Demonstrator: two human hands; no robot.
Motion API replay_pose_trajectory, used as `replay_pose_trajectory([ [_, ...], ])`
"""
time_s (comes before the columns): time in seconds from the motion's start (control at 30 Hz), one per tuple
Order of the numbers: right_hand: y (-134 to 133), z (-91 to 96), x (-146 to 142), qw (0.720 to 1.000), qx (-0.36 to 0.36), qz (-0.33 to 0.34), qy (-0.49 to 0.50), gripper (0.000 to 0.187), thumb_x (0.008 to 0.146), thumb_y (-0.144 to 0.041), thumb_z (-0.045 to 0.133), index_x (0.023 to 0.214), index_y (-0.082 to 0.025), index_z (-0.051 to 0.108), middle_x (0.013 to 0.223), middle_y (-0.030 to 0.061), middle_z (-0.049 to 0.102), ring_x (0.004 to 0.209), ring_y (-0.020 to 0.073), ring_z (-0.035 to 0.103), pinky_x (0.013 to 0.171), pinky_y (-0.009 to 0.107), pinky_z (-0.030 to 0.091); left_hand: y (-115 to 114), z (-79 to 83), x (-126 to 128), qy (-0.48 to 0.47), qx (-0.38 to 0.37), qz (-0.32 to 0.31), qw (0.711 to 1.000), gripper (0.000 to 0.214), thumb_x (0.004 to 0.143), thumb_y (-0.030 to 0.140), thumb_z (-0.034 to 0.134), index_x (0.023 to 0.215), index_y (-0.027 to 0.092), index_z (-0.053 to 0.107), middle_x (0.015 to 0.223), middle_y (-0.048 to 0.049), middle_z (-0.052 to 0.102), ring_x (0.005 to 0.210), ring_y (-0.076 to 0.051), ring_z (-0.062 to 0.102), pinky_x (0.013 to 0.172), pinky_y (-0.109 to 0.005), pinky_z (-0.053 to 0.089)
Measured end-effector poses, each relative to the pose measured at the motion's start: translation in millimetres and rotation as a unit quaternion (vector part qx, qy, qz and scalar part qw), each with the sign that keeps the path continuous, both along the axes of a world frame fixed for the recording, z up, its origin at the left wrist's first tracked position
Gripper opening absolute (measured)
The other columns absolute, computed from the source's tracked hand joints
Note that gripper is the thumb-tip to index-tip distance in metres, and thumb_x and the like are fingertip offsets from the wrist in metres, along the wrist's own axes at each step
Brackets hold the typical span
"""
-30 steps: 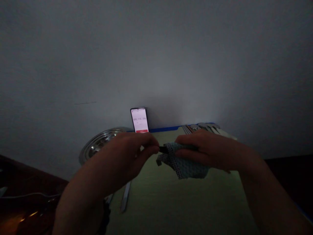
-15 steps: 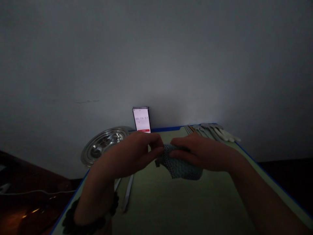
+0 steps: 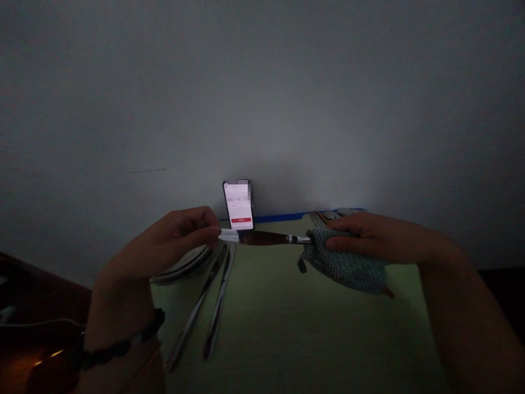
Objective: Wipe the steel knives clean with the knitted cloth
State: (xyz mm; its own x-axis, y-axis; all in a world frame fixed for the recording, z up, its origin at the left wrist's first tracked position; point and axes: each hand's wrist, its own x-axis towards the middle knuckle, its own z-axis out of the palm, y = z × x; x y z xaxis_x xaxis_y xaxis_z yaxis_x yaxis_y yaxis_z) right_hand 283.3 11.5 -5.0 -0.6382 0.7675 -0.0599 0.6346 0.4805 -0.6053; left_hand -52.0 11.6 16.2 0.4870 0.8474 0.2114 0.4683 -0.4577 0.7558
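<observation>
A shiny metal table knife (image 3: 264,238) is held level above the table between my two hands. My left hand (image 3: 184,235) is closed, pinching the knife's left end between thumb and fingers. At the other end, my right hand (image 3: 365,238) grips a blue-green cloth (image 3: 348,271) with a dark checked edge, which is wrapped round the knife and hides that end. Two more metal knives, a left one (image 3: 197,312) and a right one (image 3: 219,306), lie side by side on the table below my left hand.
Behind my left hand sits a round metal dish (image 3: 180,271), partly covered. A phone (image 3: 239,205) showing a timer leans against the wall (image 3: 262,109). Forks (image 3: 316,219) and spoons (image 3: 344,212) lie at the back right of the greenish table (image 3: 287,328), partly hidden by my right hand.
My hands have moved apart, left hand to the left and right hand with the cloth to the right. The knife between them now shows, and both knives on the table are more visible.
</observation>
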Motion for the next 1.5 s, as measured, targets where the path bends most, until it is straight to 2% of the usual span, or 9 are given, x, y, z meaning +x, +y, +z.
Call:
replay_pose_trajectory([
  [0.13, -1, 0.6, -9, 0.999, 0.001, 0.006, 0.039, 0.035, 0.089, -0.048, 0.041, 0.088, -0.02, 0.062, 0.081, 0.0011, 0.063, 0.072, 0.0156, 0.057, 0.062, 0.027, 0.043, 4, -3.3, 14, -0.144, 0.042, 0.06, 0.987, 0.013, 0.08, 0.029, 0.062, 0.073, 0.019, 0.067, 0.062, -0.0021, 0.062, 0.054, -0.011, 0.055, 0.047, -0.015, 0.043],
  [0.2, -1, -0.6, -17, 0.998, 0.005, 0.008, 0.057, 0.037, 0.091, -0.048, 0.037, 0.086, -0.019, 0.06, 0.081, 0.0011, 0.063, 0.075, 0.0154, 0.057, 0.066, 0.026, 0.043, 7, -4.9, 28, -0.286, 0.05, 0.097, 0.952, 0.013, 0.082, 0.026, 0.058, 0.078, 0.019, 0.067, 0.072, -0.0034, 0.064, 0.064, -0.013, 0.06, 0.057, -0.019, 0.05],
  [0.27, 0, -4.0, -26, 0.998, 0.022, 0.008, 0.065, 0.039, 0.092, -0.048, 0.034, 0.085, -0.019, 0.058, 0.081, 0.0013, 0.062, 0.074, 0.0146, 0.056, 0.066, 0.026, 0.043, 10, -5.4, 45, -0.429, 0.007, 0.104, 0.897, 0.02, 0.086, 0.022, 0.049, 0.076, 0.018, 0.065, 0.077, -0.0036, 0.063, 0.071, -0.014, 0.062, 0.064, -0.022, 0.053],
  [0.4, 3, -13.8, -42, 0.995, 0.09, -0.02, 0.044, 0.038, 0.093, -0.048, 0.033, 0.086, -0.018, 0.055, 0.076, 0.0018, 0.06, 0.068, 0.0138, 0.054, 0.061, 0.026, 0.039, 10, -6.7, 67, -0.676, -0.129, 0.062, 0.723, 0.037, 0.091, 0.035, 0.028, 0.076, 0.018, 0.057, 0.069, -0.0017, 0.058, 0.074, -0.013, 0.061, 0.074, -0.027, 0.053],
  [0.47, 3, -16.5, -46, 0.993, 0.108, -0.027, 0.034, 0.036, 0.093, -0.046, 0.034, 0.088, -0.018, 0.055, 0.077, 0.0028, 0.061, 0.069, 0.0143, 0.054, 0.062, 0.027, 0.038, 10, -9.7, 69, -0.715, -0.16, 0.042, 0.679, 0.038, 0.091, 0.037, 0.024, 0.071, 0.018, 0.051, 0.061, 0.001, 0.052, 0.059, -0.009, 0.055, 0.064, -0.024, 0.051],
  [0.73, -5, -11.1, -48, 0.996, 0.078, 0.023, 0.026, 0.033, 0.092, -0.045, 0.037, 0.079, -0.018, 0.053, 0.075, 0.0006, 0.06, 0.063, 0.0119, 0.051, 0.058, 0.025, 0.035, 6, -15.5, 72, -0.673, -0.164, 0.013, 0.721, 0.043, 0.095, 0.02, 0.018, 0.052, 0.019, 0.012, 0.043, 0.0066, 0.014, 0.037, -0.008, 0.017, 0.039, -0.022, 0.024],
  [1.0, -10, -10.8, -65, 0.993, 0.103, 0.021, 0.049, 0.029, 0.093, -0.039, 0.037, 0.078, -0.018, 0.049, 0.071, -0.0007, 0.057, 0.059, 0.011, 0.047, 0.057, 0.025, 0.032, -10, -18.4, 109, -0.671, -0.233, 0.001, 0.704, 0.042, 0.096, 0.022, 0.014, 0.054, 0.019, 0.008, 0.045, 0.0063, 0.007, 0.04, -0.01, 0.009, 0.039, -0.024, 0.022],
  [1.13, -12, -11.6, -74, 0.989, 0.147, -0.004, 0.034, 0.029, 0.094, -0.039, 0.036, 0.079, -0.018, 0.051, 0.067, -0.001, 0.055, 0.058, 0.0116, 0.045, 0.056, 0.026, 0.029, -6, -16.1, 102, -0.668, -0.25, 0.007, 0.701, 0.042, 0.096, 0.02, 0.014, 0.054, 0.02, 0.007, 0.045, 0.0063, 0.006, 0.039, -0.01, 0.008, 0.038, -0.024, 0.021],
  [1.5, -1, -8.1, -30, 0.995, 0.097, -0.002, 0.018, 0.034, 0.092, -0.047, 0.038, 0.084, -0.02, 0.057, 0.071, -0.0008, 0.059, 0.063, 0.0119, 0.053, 0.058, 0.025, 0.035, 6, -2.8, 45, -0.668, -0.046, 0.048, 0.741, 0.046, 0.094, 0.008, 0.024, 0.052, 0.018, 0.009, 0.041, 0.0055, 0.012, 0.036, -0.007, 0.01, 0.037, -0.019, 0.023],
])
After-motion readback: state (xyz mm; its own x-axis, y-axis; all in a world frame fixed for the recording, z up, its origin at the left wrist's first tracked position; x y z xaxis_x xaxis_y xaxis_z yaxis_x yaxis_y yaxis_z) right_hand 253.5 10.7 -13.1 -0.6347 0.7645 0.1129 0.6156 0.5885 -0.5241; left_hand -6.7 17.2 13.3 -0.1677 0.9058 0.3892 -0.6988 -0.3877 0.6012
